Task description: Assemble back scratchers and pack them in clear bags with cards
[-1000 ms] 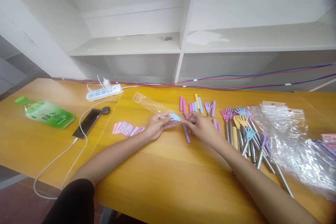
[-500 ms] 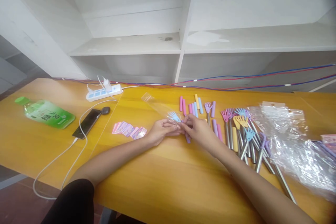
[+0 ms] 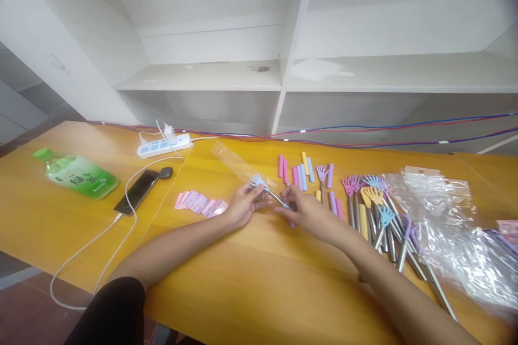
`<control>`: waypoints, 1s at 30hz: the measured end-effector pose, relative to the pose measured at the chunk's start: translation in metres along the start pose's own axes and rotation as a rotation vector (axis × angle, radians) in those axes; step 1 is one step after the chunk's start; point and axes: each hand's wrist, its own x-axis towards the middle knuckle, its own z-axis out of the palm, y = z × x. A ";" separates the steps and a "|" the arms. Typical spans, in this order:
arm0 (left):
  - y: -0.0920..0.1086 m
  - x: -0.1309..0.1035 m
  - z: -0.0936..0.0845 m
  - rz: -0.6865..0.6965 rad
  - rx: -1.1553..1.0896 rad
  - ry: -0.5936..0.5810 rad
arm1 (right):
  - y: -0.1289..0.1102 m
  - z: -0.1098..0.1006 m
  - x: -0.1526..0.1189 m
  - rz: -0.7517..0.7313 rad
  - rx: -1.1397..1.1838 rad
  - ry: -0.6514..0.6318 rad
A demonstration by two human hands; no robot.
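My left hand (image 3: 244,206) pinches a clear plastic bag (image 3: 232,160) around the head of a light-blue hand-shaped back scratcher (image 3: 259,180). The bag extends up and to the left. My right hand (image 3: 302,206) is closed on the scratcher's lower end, with its metal rod showing between my hands. Small printed cards (image 3: 198,203) lie overlapped left of my left hand. Beyond my right hand are coloured tubes (image 3: 299,175) and a purple scratcher (image 3: 322,173). A pile of scratchers (image 3: 374,199) lies farther right.
Clear plastic bags (image 3: 441,215) cover the table's right side. At the left are a green bottle (image 3: 81,173), a phone (image 3: 137,192) with a white cable, and a power strip (image 3: 164,145). White shelving (image 3: 198,76) stands behind the table (image 3: 243,280).
The hands have moved apart, and the metal rod now shows between them. The blue head and bag have shifted slightly left. The camera view has moved a little.
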 end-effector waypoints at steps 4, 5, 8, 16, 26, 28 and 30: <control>0.002 0.008 -0.005 0.073 -0.054 0.105 | 0.006 -0.024 -0.005 -0.028 0.004 -0.060; 0.002 0.009 -0.005 0.073 -0.046 0.108 | 0.007 -0.029 -0.006 -0.023 -0.005 -0.045; 0.003 0.006 -0.004 0.048 0.011 0.087 | 0.004 -0.032 -0.007 -0.023 -0.053 0.011; 0.007 -0.008 0.006 -0.021 0.070 -0.066 | -0.019 -0.001 -0.005 -0.062 -0.081 0.152; 0.004 0.002 -0.002 0.008 -0.030 -0.021 | -0.017 -0.043 -0.020 -0.088 0.004 -0.010; 0.003 0.000 -0.001 0.018 -0.009 -0.025 | -0.021 -0.041 -0.020 -0.087 0.021 -0.007; 0.002 -0.003 0.001 0.021 0.034 -0.038 | -0.025 -0.034 -0.019 -0.098 0.044 0.003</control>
